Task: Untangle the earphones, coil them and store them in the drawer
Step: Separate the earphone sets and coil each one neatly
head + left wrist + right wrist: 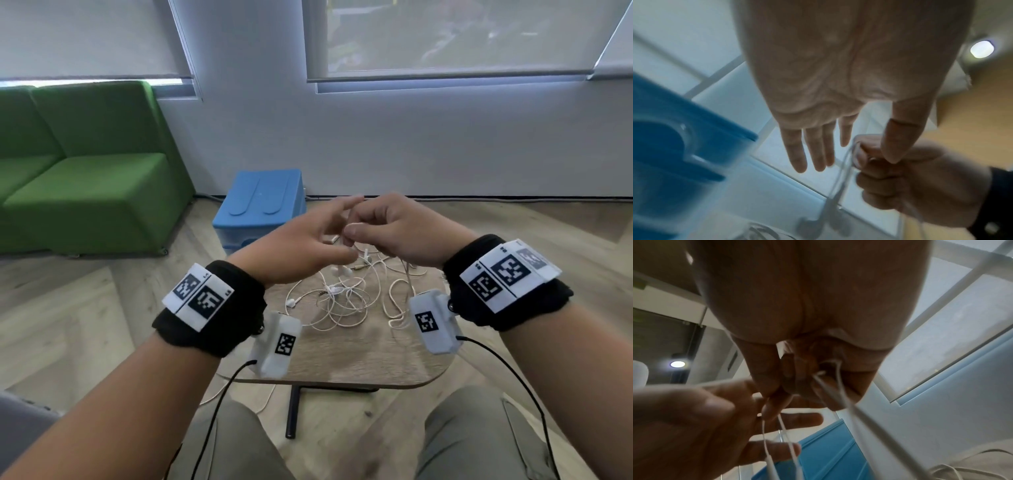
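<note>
White earphones (342, 298) lie in a tangled heap on the small wooden table (342, 353). My right hand (387, 226) hovers above the heap, fingers curled round a bunch of cable strands (838, 394). Two earbuds (818, 225) dangle below that fist (910, 178). My left hand (308, 236) is right beside it, fingers straight and spread (813, 146), thumb tip against the right fist. Thin strands (764, 434) hang in front of the left palm (694, 426), which does not grip them. The blue drawer unit (260, 205) stands on the floor behind the table.
A green sofa (85, 171) fills the left side by the wall. The table's black leg (294, 407) stands between my knees. Black sensor cables (219, 394) trail from both wristbands. Wood floor surrounds the table.
</note>
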{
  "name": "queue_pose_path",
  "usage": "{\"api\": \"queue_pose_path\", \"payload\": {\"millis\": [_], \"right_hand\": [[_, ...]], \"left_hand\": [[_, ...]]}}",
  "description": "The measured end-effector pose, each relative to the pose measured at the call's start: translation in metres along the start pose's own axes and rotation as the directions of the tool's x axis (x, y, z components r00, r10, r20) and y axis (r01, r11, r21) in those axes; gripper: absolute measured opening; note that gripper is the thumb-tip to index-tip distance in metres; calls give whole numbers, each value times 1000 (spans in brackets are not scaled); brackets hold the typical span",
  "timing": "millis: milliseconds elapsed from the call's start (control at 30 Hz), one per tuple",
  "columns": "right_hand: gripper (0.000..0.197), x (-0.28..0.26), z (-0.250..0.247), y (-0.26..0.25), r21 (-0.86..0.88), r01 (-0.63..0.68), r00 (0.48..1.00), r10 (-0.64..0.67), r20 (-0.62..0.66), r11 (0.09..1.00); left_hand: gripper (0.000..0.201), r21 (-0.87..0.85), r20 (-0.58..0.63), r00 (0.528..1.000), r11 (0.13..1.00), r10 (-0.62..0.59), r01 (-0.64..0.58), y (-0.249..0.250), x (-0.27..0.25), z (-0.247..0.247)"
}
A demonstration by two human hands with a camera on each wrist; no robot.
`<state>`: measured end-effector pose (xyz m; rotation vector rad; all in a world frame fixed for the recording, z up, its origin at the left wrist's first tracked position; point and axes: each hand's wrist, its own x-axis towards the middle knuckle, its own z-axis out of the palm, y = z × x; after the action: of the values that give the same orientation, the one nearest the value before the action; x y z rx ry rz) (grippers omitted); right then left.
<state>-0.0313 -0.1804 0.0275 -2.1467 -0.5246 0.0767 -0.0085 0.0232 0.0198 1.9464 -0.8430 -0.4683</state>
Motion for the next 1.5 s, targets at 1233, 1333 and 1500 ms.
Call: {"api": "queue_pose_path", "payload": {"millis": [1233,1333,1500], "right_hand": [[18,-17,-33,1,-63,-30,993,22,-120,998],[19,-8,-22,-14,-147,79,997,-80,-2,986],[26,0,-20,-9,-200,89,986,-114,-118,976]], "left_hand": [[34,-109,-166,967,978,-194,178,7,-12,-14],[33,-63,-108,990,994,-93,87,18,-6,-6],[38,-37,-165,984,997,-74,69,21,-6,-7]]}}
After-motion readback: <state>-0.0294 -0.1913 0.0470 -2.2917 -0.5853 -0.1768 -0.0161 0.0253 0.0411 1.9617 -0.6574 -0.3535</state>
